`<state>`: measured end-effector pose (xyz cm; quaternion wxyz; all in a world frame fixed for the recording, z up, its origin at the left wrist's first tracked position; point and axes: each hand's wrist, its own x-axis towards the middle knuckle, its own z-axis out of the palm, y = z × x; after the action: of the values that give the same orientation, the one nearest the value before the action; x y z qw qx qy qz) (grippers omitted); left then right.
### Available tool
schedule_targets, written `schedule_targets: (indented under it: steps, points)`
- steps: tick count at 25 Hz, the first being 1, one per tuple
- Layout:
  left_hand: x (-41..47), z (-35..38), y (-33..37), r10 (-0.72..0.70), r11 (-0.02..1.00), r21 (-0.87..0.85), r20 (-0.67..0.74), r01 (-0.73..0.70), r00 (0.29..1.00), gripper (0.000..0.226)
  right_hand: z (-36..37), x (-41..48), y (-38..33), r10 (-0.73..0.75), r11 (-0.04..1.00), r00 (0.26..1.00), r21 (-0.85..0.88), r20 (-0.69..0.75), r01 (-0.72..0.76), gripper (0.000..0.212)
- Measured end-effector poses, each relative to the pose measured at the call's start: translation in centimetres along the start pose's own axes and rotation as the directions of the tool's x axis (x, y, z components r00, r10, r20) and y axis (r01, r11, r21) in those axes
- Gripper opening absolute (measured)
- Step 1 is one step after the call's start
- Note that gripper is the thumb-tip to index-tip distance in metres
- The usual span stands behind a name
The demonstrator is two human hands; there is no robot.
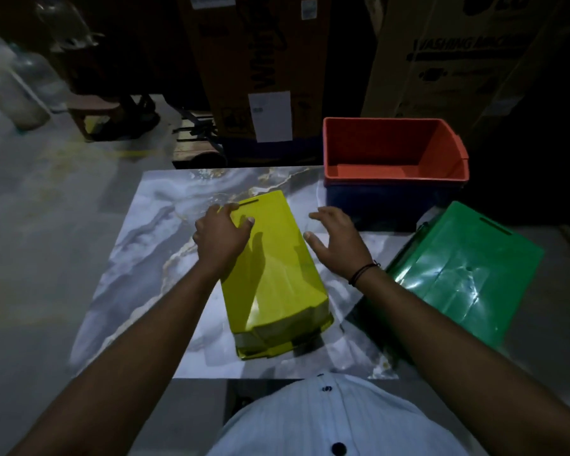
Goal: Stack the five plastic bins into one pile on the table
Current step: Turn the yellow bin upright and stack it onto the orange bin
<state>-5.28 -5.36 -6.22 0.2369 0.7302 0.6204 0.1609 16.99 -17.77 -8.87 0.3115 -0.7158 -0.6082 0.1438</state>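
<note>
A yellow bin [277,274] lies upside down in the middle of the marble table [139,258]. My left hand [222,235] grips its far left edge, fingers curled over the corner. My right hand [334,240] hovers just right of the yellow bin with its fingers spread, holding nothing. At the back right a red bin [392,149] sits upright, nested in a blue bin [375,205]. A green bin [468,274] lies upside down at the right, overhanging the table's right edge.
Large cardboard boxes [260,60] stand behind the table, one printed with washing machine lettering [458,60]. A low stool [93,110] and plastic-wrapped bundles [14,87] are on the floor at the far left.
</note>
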Motion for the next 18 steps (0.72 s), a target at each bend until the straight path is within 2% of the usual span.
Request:
schedule_targets:
  steps: [2, 5, 7, 10, 13, 14, 16, 18]
  points:
    - [-1.3, 0.0, -1.8, -0.028, 0.999, -0.019, 0.043, 0.029, 0.999, 0.075, 1.5, -1.2, -1.5, -0.021, 0.999, 0.999, -0.026, 0.039, 0.022, 0.047]
    - [-2.9, 0.1, -4.0, -0.084, 0.976, -0.186, 0.161, 0.114, 0.983, 0.092, 2.9, -2.6, -3.4, 0.117, 0.993, 0.993, 0.009, 0.019, -0.118, 0.043]
    - [-3.4, 0.4, -5.1, -0.089, 0.943, -0.293, 0.229, 0.156, 0.969, 0.089, 3.4, -3.0, -4.4, 0.222, 0.975, 0.975, 0.014, 0.027, -0.222, 0.045]
    - [-3.6, 0.4, -5.6, -0.078, 0.927, -0.331, 0.29, 0.176, 0.954, 0.086, 3.6, -2.9, -5.6, 0.304, 0.95, 0.952, 0.067, 0.035, -0.306, 0.054]
    - [-3.2, -0.5, -5.7, 0.072, 0.939, -0.343, 0.3, 0.037, 0.951, 0.08, 2.9, -2.5, -6.4, 0.437, 0.88, 0.898, 0.177, 0.059, -0.44, 0.069]
    - [-3.1, -1.0, -5.6, 0.137, 0.934, -0.358, 0.286, -0.026, 0.948, 0.077, 2.6, -2.2, -6.7, 0.489, 0.832, 0.87, 0.262, 0.066, -0.488, 0.067]
    - [-2.7, -2.1, -5.1, 0.225, 0.915, -0.385, 0.246, -0.117, 0.943, 0.076, 1.8, -1.7, -7.3, 0.497, 0.761, 0.865, 0.445, 0.069, -0.473, 0.044]
    - [-2.4, -3.2, -4.4, 0.274, 0.891, -0.418, 0.182, -0.177, 0.945, 0.076, 1.0, -1.2, -7.7, 0.44, 0.75, 0.897, 0.53, 0.046, -0.396, 0.03]
